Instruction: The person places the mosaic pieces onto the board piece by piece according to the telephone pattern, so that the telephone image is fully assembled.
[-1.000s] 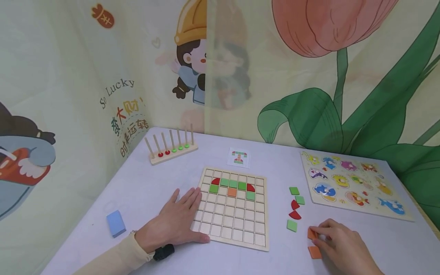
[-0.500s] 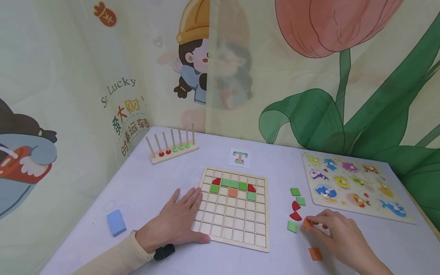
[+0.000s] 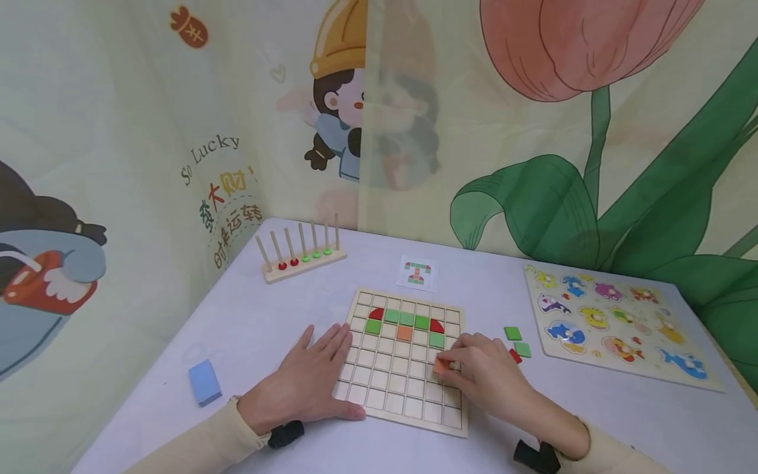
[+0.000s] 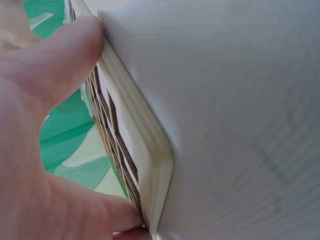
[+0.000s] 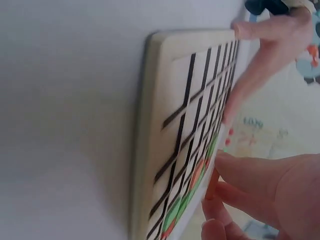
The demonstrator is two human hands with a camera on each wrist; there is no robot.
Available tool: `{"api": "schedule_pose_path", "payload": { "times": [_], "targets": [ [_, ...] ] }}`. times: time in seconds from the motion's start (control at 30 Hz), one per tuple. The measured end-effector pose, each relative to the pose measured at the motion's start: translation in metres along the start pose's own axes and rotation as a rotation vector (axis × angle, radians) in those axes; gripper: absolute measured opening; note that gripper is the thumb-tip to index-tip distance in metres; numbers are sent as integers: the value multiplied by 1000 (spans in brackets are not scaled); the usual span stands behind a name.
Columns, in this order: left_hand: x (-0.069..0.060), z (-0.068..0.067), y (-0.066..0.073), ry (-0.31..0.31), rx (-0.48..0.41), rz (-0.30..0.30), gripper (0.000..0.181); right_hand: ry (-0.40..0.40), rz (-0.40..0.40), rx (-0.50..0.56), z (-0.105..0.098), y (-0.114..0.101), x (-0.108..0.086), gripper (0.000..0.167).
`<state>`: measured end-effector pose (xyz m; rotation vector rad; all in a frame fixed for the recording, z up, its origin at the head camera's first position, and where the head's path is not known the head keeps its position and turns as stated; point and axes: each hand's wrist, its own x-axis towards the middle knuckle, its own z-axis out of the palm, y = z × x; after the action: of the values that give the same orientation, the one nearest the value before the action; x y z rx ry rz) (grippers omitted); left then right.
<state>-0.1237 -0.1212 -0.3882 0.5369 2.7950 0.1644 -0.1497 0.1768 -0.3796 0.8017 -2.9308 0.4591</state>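
A wooden grid board (image 3: 398,382) lies on the white table, with red quarter-circle, green square and orange square tiles in its upper rows. My left hand (image 3: 302,378) rests along its left edge, fingers straight and thumb at the near corner; the left wrist view shows the thumb and a finger against the board's rim (image 4: 135,105). Over the board's right side, my right hand (image 3: 488,375) pinches an orange square tile (image 3: 441,366) between thumb and fingers. The same orange tile (image 5: 213,184) appears tilted in the right wrist view, apart from the grid.
Right of the board lie green tiles (image 3: 512,333) and a partly hidden red tile (image 3: 515,356). A pattern card (image 3: 417,273) lies behind the board. A peg rack with rings (image 3: 304,266) stands back left, a blue block (image 3: 204,382) front left, an animal puzzle (image 3: 628,329) at right.
My right hand has picked an orange tile off the table and carried it left over the board. The right arm now covers some loose tiles. My left hand stays on the board.
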Motion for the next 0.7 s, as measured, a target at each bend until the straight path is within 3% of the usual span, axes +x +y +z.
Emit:
{"api": "schedule_pose_path", "payload": {
  "times": [0.13,0.23,0.7],
  "targets": [
    [0,1,1,-11,-1,2,122,40,-117,8,11,-13,18,20],
    [0,1,1,-15,6,2,122,71,-161,21,17,-18,30,20],
    [2,0,-1,-3,29,8,122,57,-180,66,32,-21,58,9]
  ]
}}
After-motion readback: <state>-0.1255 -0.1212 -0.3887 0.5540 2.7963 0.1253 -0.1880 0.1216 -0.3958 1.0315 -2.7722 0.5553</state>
